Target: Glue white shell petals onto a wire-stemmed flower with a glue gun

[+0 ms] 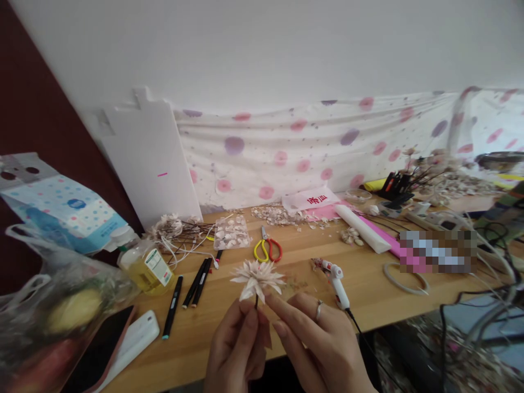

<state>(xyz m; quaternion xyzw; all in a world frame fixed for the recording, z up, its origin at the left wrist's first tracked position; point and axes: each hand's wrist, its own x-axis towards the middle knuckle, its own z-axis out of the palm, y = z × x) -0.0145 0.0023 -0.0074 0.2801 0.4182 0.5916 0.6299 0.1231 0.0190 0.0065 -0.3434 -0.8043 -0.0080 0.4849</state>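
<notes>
A pale, many-petalled artificial flower [256, 277] on a thin dark stem stands upright above the table's front part. My left hand [238, 341] is closed, pinching the stem just under the petals between thumb and fingers. My right hand [317, 333], with a ring on one finger, reaches in from the right. Its index fingertip is at the lower right petals and appears to touch them, while the thumb sits lower and apart. Behind the flower lie scissors [268, 248] with one yellow and one red handle. A white glue gun [338, 286] rests to the right of my hands.
Black markers [172, 308], a phone [100, 349] and a bottle of yellow liquid [149, 267] are on the left. A clear box [231, 233] of petals sits farther back. Loose petals [276, 214], a white roll [362, 228] and cables lie behind and right.
</notes>
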